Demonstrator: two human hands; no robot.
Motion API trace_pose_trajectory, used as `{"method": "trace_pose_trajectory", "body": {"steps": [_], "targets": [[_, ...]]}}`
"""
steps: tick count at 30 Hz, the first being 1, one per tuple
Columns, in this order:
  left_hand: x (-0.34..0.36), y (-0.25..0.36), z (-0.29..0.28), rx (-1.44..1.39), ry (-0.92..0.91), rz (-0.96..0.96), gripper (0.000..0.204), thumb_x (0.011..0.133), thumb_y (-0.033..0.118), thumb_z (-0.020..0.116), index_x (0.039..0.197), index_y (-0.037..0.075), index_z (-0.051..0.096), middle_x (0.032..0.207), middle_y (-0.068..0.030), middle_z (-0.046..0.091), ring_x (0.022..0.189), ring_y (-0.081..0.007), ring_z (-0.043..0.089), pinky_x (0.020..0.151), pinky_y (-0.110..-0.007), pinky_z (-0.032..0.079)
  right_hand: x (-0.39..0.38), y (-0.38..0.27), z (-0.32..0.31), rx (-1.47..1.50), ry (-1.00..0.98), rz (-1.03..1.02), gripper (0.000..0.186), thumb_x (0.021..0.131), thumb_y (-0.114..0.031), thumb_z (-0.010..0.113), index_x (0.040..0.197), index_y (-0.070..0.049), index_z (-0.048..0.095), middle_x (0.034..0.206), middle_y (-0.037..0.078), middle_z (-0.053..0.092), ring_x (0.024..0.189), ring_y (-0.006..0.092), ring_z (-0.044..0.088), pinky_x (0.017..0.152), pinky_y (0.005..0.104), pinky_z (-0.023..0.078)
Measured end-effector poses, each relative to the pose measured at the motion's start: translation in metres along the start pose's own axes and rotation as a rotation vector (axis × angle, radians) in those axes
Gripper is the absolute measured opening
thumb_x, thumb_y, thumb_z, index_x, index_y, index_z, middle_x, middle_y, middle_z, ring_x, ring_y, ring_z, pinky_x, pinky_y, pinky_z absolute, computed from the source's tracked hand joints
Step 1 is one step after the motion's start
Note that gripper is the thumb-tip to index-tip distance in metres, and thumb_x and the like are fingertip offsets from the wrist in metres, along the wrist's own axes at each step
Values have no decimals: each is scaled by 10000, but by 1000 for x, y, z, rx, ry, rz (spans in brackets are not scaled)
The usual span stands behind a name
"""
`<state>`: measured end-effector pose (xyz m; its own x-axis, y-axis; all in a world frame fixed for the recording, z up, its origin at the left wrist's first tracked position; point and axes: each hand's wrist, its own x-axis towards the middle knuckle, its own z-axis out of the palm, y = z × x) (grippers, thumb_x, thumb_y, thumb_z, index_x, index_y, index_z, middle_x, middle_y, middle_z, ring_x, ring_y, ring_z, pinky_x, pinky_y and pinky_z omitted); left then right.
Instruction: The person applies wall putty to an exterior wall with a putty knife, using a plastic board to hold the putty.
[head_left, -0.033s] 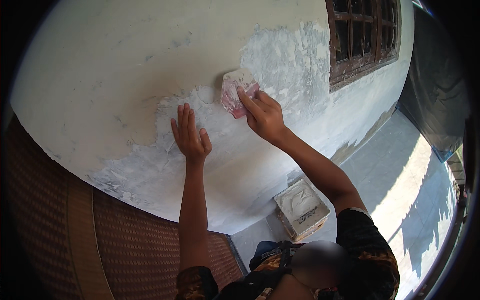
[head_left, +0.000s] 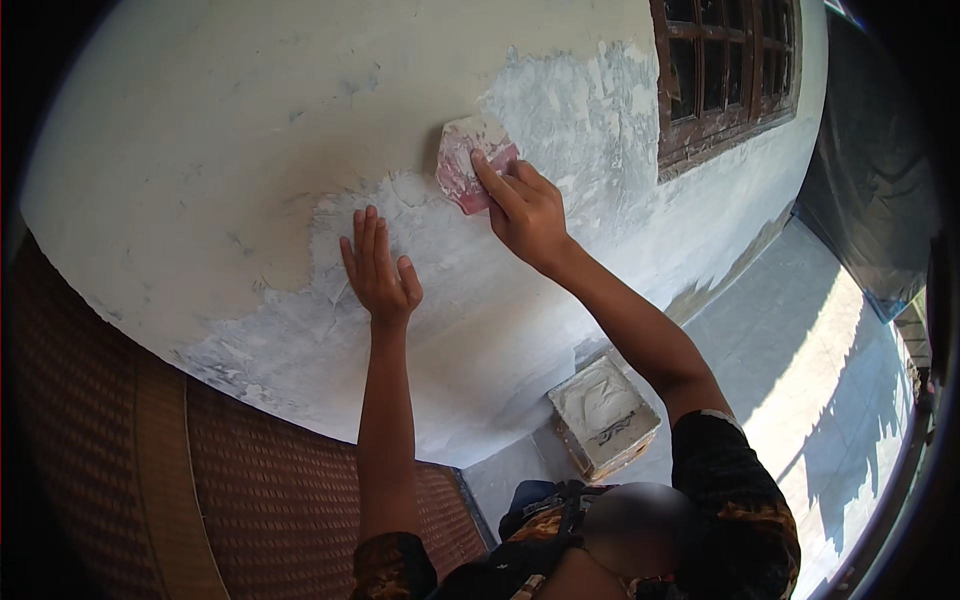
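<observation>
A flat pink scraper (head_left: pixel 472 162), smeared with off-white paste, lies against the wall (head_left: pixel 250 120) at the upper edge of a rough white-grey coated patch (head_left: pixel 570 120). My right hand (head_left: pixel 528 212) grips it, index finger extended along its back. My left hand (head_left: pixel 382 270) is lower and to the left, palm toward the patch and fingers stretched out, apparently resting on the wall with nothing held. On the tiled floor at the wall's foot stands a square container (head_left: pixel 600 410) of white paste.
A brown wooden window (head_left: pixel 720 135) is at the upper right. Brown woven panels (head_left: pixel 110 400) fill the lower left. A dark sheet (head_left: pixel 855 170) hangs at the right, above the partly sunlit grey tiled floor (head_left: pixel 730 310). My dark patterned clothing shows at the bottom.
My right hand and the scraper have moved a little upward and slightly left along the wall. My left hand is almost unmoved.
</observation>
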<state>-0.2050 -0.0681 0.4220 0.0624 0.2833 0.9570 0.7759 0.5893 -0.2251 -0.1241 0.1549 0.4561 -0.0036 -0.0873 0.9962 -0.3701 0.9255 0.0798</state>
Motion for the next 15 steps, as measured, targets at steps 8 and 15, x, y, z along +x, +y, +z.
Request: {"method": "trace_pose_trajectory", "body": {"steps": [8, 15], "targets": [[-1, 2, 3, -2, -31, -6, 474, 976, 220, 378, 1368, -26, 477, 1470, -202, 482, 1408, -386, 403, 1164, -555, 195, -90, -32, 5, 83, -229, 74, 638, 723, 16, 624, 1355, -54, 569, 752, 49, 640, 750, 231, 584, 616, 359, 519], [-12, 15, 2, -18, -49, -87, 488, 970, 192, 384, 1399, -34, 442, 1494, -195, 455, 1418, -399, 379, 1155, -569, 214, -143, -77, -59, 710, -475, 1115, 171, 936, -145, 656, 1044, -30, 725, 680, -3, 623, 637, 105, 515, 596, 268, 458]]}}
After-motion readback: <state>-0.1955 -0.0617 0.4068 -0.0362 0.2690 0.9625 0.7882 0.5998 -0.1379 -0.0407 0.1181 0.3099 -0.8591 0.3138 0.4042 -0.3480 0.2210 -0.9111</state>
